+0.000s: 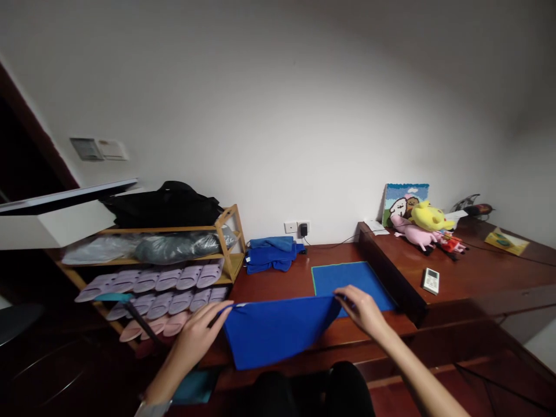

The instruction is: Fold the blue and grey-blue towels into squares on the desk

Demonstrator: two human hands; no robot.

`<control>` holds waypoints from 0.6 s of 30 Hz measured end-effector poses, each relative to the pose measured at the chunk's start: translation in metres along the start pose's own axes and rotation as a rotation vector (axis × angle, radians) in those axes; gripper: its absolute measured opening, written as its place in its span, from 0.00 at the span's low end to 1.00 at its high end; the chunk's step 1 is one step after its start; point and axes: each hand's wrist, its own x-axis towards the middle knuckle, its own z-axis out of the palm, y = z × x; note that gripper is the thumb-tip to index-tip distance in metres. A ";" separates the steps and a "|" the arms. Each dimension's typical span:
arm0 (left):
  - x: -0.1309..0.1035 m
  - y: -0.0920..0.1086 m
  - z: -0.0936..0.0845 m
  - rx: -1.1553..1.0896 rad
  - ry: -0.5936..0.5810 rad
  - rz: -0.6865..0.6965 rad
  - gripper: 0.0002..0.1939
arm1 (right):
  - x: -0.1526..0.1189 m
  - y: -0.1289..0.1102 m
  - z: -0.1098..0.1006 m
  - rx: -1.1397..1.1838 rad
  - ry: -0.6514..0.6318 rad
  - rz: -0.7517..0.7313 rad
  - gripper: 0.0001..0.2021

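While the left hand (pixel 197 336) pinches one upper corner of a blue cloth (pixel 282 333) between thumb and fingers, the right hand (pixel 360 313) grips the opposite upper corner the same way. The cloth hangs between them with its top edge drawn nearly straight, a small white tag (pixel 241 304) showing beside the left fingertips. It is held up at the near side of a reddish-brown table (pixel 269 285); whether its lower edge touches the wood, I cannot tell.

Taking the held cloth as the dial's centre, a second blue cloth with a green edge (pixel 354 278) lies flat at two o'clock, partly hidden by the right hand. At twelve, a heap of blue cloths (pixel 270 255) sits near the wall. A rack (pixel 234 266) with rows of lilac slippers (pixel 167 279) stands at ten. Toward two, on a higher surface (pixel 469 272), are a white remote (pixel 431 281) and, farther back, plush toys (pixel 421 229).
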 end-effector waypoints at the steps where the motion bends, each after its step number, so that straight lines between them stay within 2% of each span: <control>1: 0.018 0.017 -0.008 -0.049 -0.008 -0.007 0.25 | 0.003 -0.001 -0.021 0.001 0.013 0.012 0.21; 3: 0.052 0.047 -0.015 -0.137 -0.061 -0.016 0.25 | 0.009 0.003 -0.056 -0.008 0.046 0.026 0.21; 5: 0.081 0.071 -0.011 -0.206 -0.156 -0.005 0.24 | 0.014 0.015 -0.082 -0.031 0.074 0.039 0.20; 8: 0.120 0.097 0.016 -0.281 -0.272 0.028 0.22 | 0.024 0.048 -0.105 -0.055 0.051 0.108 0.15; 10: 0.147 0.108 0.041 -0.314 -0.291 0.037 0.21 | 0.035 0.075 -0.115 -0.072 0.028 0.154 0.13; 12: 0.176 0.118 0.064 -0.333 -0.271 0.045 0.19 | 0.051 0.102 -0.123 -0.119 0.065 0.169 0.11; 14: 0.206 0.127 0.084 -0.330 -0.211 0.064 0.18 | 0.072 0.124 -0.132 -0.197 0.153 0.170 0.11; 18: 0.252 0.150 0.108 -0.252 -0.037 0.105 0.17 | 0.111 0.152 -0.149 -0.326 0.347 0.176 0.13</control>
